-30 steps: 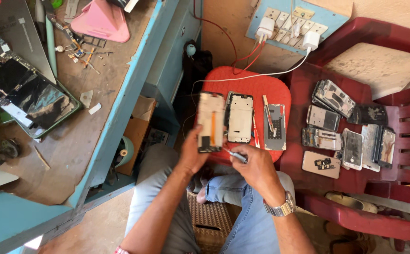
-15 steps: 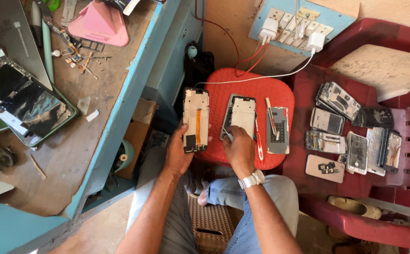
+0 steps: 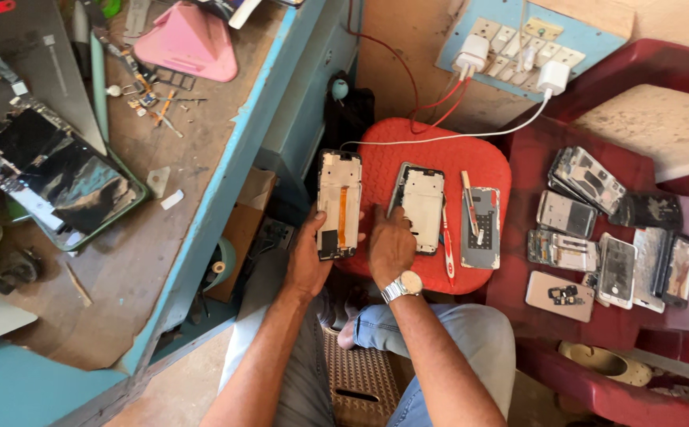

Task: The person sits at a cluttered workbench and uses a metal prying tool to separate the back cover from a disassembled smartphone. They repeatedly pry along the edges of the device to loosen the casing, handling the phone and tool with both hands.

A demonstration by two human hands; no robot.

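Mid phone teardown here, going by the look of it. Left hand (image 3: 310, 257) wrapped round the lower end of an opened phone frame (image 3: 339, 204), thumb across the front, holding it up at the left edge of the red stool (image 3: 439, 150), orange flex strip showing down its middle, no back cover on. Right hand (image 3: 390, 247) resting knuckles-up on the stool just beside a second opened phone (image 3: 422, 207), fingers curled in at its lower left corner; can't tell if anything's pinched underneath. Grey back plate (image 3: 483, 228) lying to the right of that, red-handled tool (image 3: 446, 249) between the two, small tweezers-looking thing on the plate. So both handsets look already opened and stripped some way, boards exposed, nothing screwed back together yet, reassembly probably still to come. Pile of other phone bodies and parts (image 3: 598, 237) spread over the red plastic chair (image 3: 677, 71) off to the right, well apart from the hands. Cluttered workbench (image 3: 202, 198) on the left with a cracked screen panel (image 3: 60, 174) and scraps. Charger plugs in the wall socket board (image 3: 511, 47) above.
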